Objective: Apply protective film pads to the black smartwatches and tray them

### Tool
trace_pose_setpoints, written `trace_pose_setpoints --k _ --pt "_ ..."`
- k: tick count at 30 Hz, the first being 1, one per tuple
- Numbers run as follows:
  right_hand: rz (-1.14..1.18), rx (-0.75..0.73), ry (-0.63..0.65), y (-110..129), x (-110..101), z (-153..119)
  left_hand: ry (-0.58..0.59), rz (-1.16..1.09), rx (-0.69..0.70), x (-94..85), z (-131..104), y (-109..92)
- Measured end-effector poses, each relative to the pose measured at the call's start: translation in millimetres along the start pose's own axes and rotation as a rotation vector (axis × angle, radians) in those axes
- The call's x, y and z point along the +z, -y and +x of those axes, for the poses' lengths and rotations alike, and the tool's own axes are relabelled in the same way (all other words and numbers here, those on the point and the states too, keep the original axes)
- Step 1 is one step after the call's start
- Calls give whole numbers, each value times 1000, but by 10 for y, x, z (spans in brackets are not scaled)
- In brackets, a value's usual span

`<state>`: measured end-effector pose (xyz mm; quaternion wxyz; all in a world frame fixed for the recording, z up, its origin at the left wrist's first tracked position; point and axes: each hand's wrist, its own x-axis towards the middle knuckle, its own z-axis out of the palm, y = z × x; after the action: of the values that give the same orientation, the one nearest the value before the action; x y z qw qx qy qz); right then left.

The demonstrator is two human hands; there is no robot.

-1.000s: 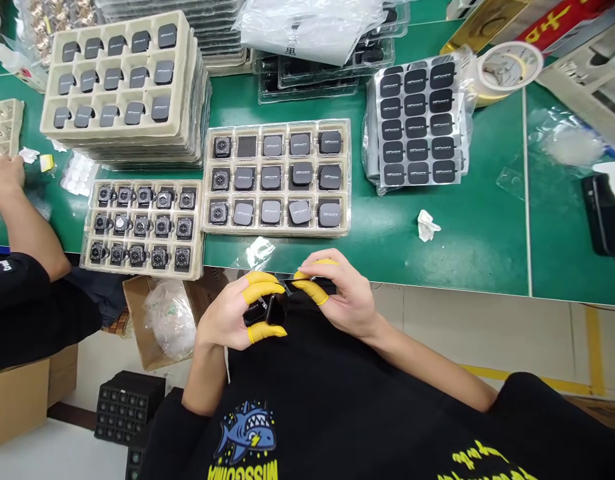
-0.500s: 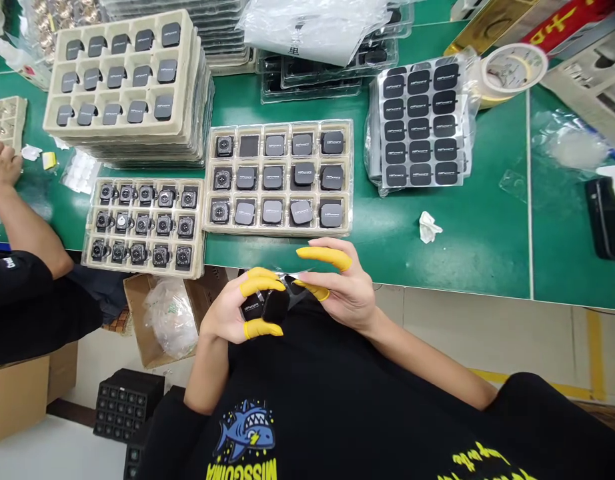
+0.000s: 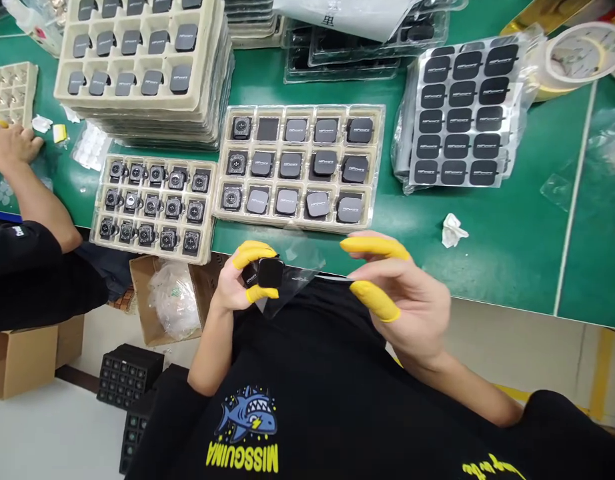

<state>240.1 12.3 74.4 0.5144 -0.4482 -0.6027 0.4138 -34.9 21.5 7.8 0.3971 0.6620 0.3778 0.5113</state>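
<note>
My left hand (image 3: 233, 280), with yellow finger cots, grips a black square smartwatch body (image 3: 270, 273) by its edges. Behind it in the same grip shows a dark piece with white lettering (image 3: 250, 274), mostly hidden by the fingers. A clear film (image 3: 300, 261) spreads just right of the watch; whether it is attached there I cannot tell. My right hand (image 3: 407, 293), also with yellow cots, is apart from the watch, its thumb and fingers spread with nothing visible between them. Beyond the hands lies a tray (image 3: 300, 222) of watch bodies and dark lettered squares.
A second tray (image 3: 152, 254) of watch bodies lies left, before a tall tray stack (image 3: 137, 103). At right are label sheets (image 3: 415, 150), tape rolls (image 3: 582, 60) and crumpled tissue (image 3: 452, 230). A co-worker's hand (image 3: 12, 143) rests at far left. A cardboard box (image 3: 142, 300) stands below the table.
My right hand has moved away to the right from the watch, its fingers now clear of it. The clear film shows spread out beside the watch. The camera view has shifted.
</note>
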Motion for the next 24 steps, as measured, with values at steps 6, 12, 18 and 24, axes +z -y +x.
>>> trace_pose_setpoints --k 6,12,18,24 --pt "123 168 26 85 215 95 -134 21 -13 295 8 139" --pt "281 259 38 26 459 174 -191 -91 46 406 22 116" --pt "283 272 32 26 528 203 -194 -104 50 384 37 96" --pt "225 271 11 23 582 222 -197 -86 56 374 37 91"
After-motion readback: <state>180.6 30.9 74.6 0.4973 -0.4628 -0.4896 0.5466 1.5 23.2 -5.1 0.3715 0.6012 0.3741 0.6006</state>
